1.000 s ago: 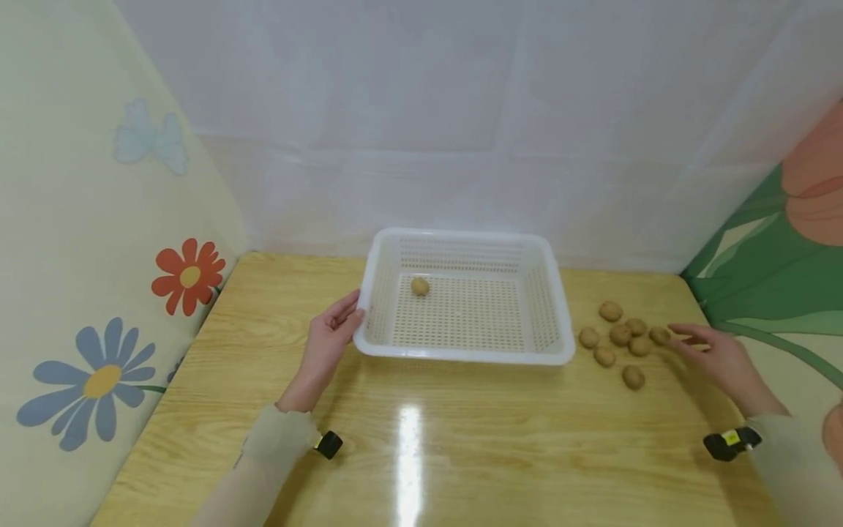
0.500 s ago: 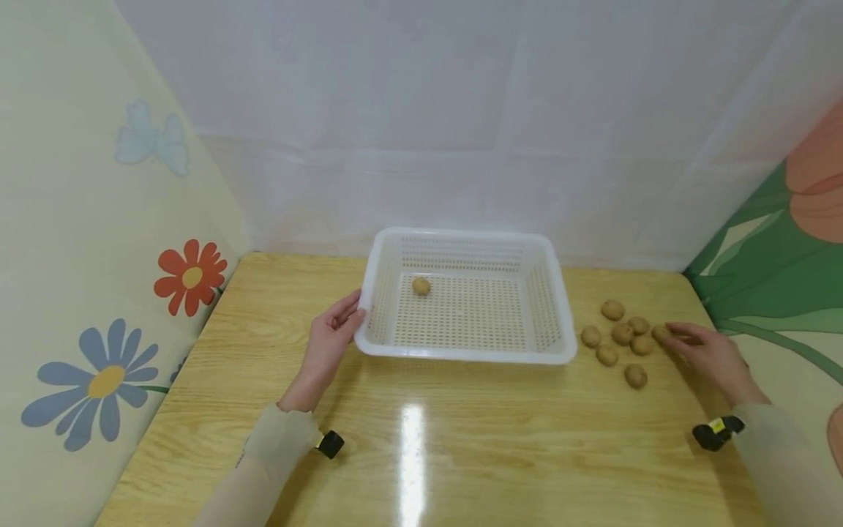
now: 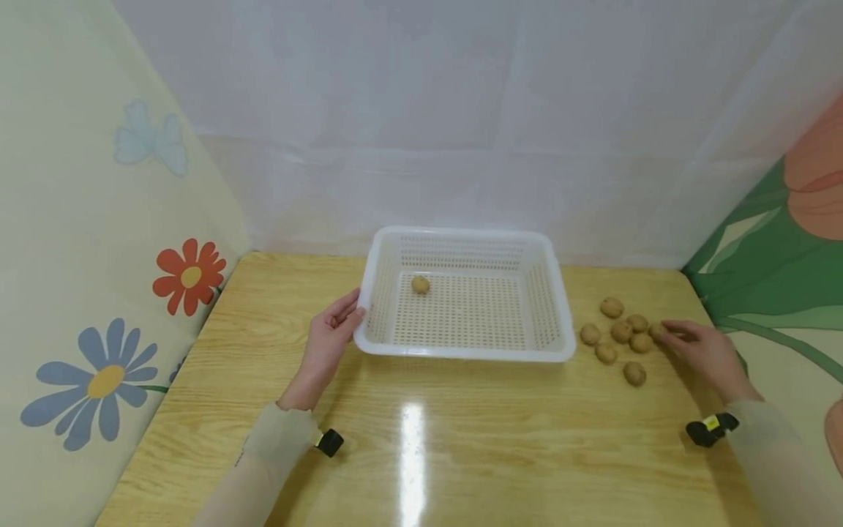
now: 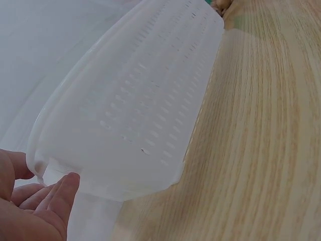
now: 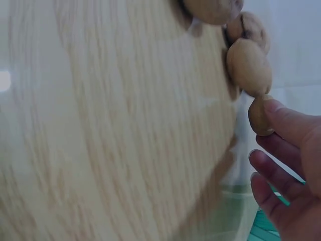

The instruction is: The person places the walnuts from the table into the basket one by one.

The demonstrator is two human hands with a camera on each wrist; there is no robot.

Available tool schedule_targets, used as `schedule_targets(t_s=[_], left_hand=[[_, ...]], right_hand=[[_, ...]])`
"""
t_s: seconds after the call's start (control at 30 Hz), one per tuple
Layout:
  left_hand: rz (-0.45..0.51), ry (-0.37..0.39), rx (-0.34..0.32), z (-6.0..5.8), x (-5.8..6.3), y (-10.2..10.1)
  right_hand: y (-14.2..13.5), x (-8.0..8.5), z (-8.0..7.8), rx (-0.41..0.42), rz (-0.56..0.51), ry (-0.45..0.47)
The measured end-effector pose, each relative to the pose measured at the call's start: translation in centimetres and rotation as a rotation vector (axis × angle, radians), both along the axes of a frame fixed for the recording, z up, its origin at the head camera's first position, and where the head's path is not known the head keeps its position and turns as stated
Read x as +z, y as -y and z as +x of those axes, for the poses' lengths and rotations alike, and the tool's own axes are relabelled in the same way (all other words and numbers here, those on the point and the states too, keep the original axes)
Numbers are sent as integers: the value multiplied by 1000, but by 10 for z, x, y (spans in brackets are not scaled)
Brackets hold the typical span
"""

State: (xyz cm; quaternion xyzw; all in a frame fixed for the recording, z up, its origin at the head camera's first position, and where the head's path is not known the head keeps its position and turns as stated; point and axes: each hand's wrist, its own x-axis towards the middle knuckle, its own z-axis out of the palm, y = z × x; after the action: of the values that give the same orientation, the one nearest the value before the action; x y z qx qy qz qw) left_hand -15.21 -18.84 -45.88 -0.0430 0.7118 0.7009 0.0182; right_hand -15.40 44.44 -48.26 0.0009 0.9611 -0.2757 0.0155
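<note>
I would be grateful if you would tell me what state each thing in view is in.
Basket: upright, held at its rim
Inner potato: lying on the basket's floor
Held potato: pinched; whether lifted is unclear
Loose potatoes: seven, lying on the table
Left hand: gripping the basket
Right hand: pinching the held potato

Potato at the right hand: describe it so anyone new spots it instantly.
In the head view, find the white basket on the wooden table. Right of it lies a cluster of potatoes. It's the rightmost potato, the only one pinched by the right hand.
</note>
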Motion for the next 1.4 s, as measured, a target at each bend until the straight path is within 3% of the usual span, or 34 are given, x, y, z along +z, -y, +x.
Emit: schedule_targets(t_s=[0.17, 0.37, 0.63, 0.83, 1.17, 1.4], left_hand=[[-6, 7, 0, -1, -1, 2], [-12, -4, 12, -1, -1, 2], [5, -8, 22, 0, -1, 0], [6, -13, 15, 0, -1, 0], [6, -23, 3, -1, -1, -1], [7, -20, 9, -2, -3, -2]], right_hand=[[6, 9, 0, 2, 1, 16], [19, 27, -1, 56, -13, -33], [54, 55, -5, 105, -16, -75], [83, 78, -10, 153, -34, -53], [137, 109, -33, 227, -51, 34], [176, 121, -60, 297, -29, -2]])
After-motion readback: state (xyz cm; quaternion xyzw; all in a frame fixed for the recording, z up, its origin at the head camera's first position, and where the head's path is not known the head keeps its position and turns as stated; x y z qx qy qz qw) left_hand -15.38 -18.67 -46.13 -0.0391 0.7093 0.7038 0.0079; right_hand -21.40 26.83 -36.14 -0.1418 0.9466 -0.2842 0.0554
